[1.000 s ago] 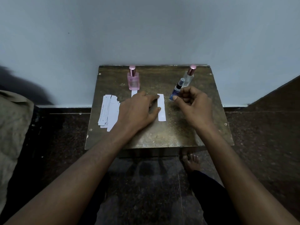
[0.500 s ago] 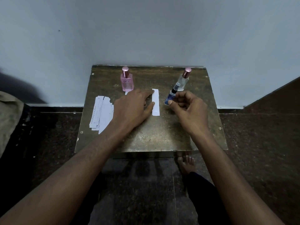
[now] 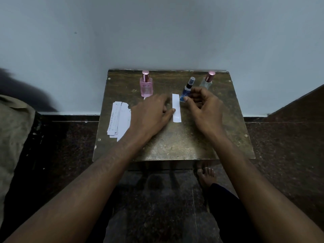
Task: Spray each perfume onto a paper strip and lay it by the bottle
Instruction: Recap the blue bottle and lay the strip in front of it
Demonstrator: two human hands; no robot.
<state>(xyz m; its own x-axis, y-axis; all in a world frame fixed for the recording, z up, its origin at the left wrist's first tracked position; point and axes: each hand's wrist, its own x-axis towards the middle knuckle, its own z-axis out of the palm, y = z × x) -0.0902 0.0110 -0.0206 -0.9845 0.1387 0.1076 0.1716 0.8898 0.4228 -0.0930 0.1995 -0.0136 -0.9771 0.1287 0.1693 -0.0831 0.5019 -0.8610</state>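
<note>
Over the last second the blue bottle (image 3: 186,92) was kept pinched by the right hand (image 3: 204,106) while the paper strip (image 3: 176,108), flat on the table (image 3: 175,146), stayed steadied by the left hand (image 3: 150,114) with fingers extended, so spraying seemed imminent

Plain home corner: worn low table (image 3: 175,146), dark stone floor (image 3: 280,146), bare wall (image 3: 157,32).

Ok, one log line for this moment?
left hand flat, touching paper strip | right hand pinching blue bottle | pink bottle standing

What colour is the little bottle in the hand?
Dark blue, with a clear cap; the small bottle shows best in the head view.
</note>
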